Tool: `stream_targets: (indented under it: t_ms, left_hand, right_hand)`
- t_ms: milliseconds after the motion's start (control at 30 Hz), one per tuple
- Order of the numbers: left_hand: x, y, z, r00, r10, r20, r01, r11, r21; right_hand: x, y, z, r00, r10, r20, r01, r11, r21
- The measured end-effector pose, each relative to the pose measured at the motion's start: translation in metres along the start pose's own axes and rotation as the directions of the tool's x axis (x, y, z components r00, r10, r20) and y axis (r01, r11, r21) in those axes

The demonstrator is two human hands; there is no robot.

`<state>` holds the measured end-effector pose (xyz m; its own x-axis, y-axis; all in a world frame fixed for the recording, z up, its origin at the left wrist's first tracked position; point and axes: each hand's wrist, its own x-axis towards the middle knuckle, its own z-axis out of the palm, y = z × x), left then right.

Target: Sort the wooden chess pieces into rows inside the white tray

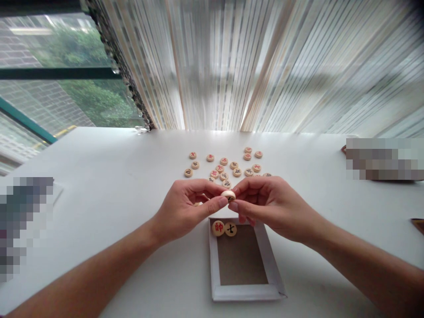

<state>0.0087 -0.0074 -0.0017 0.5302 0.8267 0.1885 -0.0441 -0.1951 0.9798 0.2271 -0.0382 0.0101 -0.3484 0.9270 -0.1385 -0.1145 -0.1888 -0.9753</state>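
Observation:
Between the fingertips of both hands is one round wooden Chinese chess piece (pixel 228 195), tilted, with part of a black character showing. My left hand (pixel 190 201) pinches it from the left, and my right hand (pixel 265 198) grips its right side. Just below them lies a shallow white box (pixel 247 292) with a brown bottom. In its far left corner, a chess piece with a red character (pixel 218 228) sits beside one with a black character (pixel 231 229). Behind my hands several more chess pieces (pixel 236 172) are scattered, some partly hidden by my fingers.
The white table (pixel 109 176) reaches back to a striped curtain (pixel 212 66), with a window (pixel 66 66) at the left. Blurred-out items lie at the left edge (pixel 23 225) and right edge (pixel 384 159). A dark brown corner of something (pixel 419 224) pokes in at the right.

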Motion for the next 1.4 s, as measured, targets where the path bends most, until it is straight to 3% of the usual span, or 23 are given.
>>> stream_targets:
  t_ms: [233,400,600,833,1033,1400]
  left_hand:
    - [-0.0019,0.004,0.0005,0.987,0.154,-0.056,-0.143,0.976,0.162]
    - [-0.0035,0.0025,0.0023,0.983,0.168,-0.07,-0.161,0.982,0.099]
    - [-0.0034,0.0058,0.0067,0.996,0.049,-0.078,-0.059,0.99,-0.127]
    - [-0.001,0.0098,0.0062,0.994,-0.093,-0.055,0.079,0.974,-0.211]
    - [0.0008,0.0058,0.0034,0.968,-0.249,0.009,0.24,0.922,-0.304]
    - [0.0016,0.002,0.002,0.918,-0.395,0.023,0.355,0.796,-0.49]
  right_hand:
    - [-0.0043,-0.0031,0.0056,0.995,-0.098,-0.021,0.097,0.995,-0.039]
    - [-0.0061,-0.0056,0.0091,0.99,-0.133,-0.038,0.132,0.991,-0.036]
    - [-0.0066,-0.0069,0.0087,0.992,-0.109,-0.055,0.106,0.993,-0.054]
    - [-0.0042,-0.0072,0.007,0.99,-0.127,-0.056,0.123,0.989,-0.082]
    - [-0.0018,-0.0061,0.0051,0.994,-0.099,-0.046,0.097,0.994,-0.046]
    - [0.0014,-0.0044,0.0002,0.997,-0.062,-0.051,0.061,0.998,-0.022]
